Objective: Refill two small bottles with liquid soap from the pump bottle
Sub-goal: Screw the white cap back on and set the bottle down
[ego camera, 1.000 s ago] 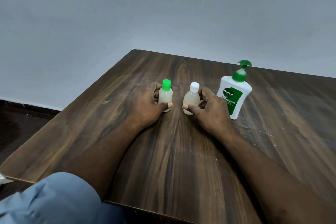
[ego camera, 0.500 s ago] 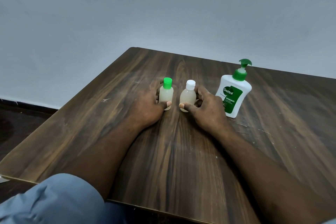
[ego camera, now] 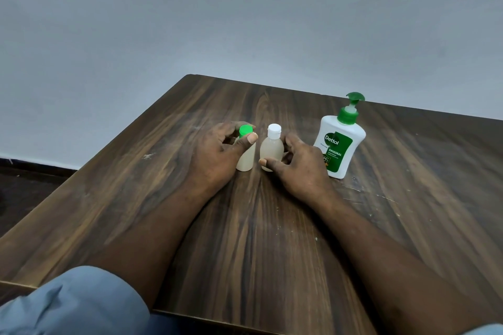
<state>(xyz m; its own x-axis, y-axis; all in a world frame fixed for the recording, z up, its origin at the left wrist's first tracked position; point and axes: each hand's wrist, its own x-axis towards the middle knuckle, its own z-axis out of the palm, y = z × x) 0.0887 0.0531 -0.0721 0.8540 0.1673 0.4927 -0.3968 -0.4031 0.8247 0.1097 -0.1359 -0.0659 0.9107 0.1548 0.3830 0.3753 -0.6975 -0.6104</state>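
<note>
Twisting the green cap [ego camera: 245,130] off works best if the small bottle [ego camera: 246,156] beneath it stays flat and upright on the table [ego camera: 163,171], turned gently so it neither tips nor knocks its neighbour. The left hand [ego camera: 215,155] is curled over that cap, thumb and fingertips pinching it, while the right hand [ego camera: 296,168] wraps loosely around the base of the white-capped bottle [ego camera: 272,148], steadying it upright. The pump bottle [ego camera: 339,144] stands untouched just beside the right hand, ready for filling.
</note>
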